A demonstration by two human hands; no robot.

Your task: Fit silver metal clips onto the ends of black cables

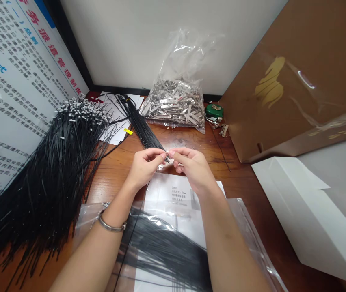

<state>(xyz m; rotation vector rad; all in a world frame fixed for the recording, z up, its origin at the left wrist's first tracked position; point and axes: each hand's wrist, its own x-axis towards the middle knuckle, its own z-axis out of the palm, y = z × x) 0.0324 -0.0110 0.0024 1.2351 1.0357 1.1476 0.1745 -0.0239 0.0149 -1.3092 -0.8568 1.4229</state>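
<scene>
At centre of frame, left hand [144, 168] and right hand [193, 167] nearly touch, each pinching wire end [167, 159], detail too small for me to make out remotely. Black wire bundle [147, 129] stretches from there toward upper centre. I judge work partway: this end in progress, loose white-tipped wires [51, 162] at left untouched, bagged metal clips [173, 105] plentiful. Whether bagged black wires [173, 243], lower centre, are finished, I cannot tell.

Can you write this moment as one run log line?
left hand: pinched at wire tips | right hand: pinched beside it | anything held: too small to tell | bag: metal pieces inside
</scene>
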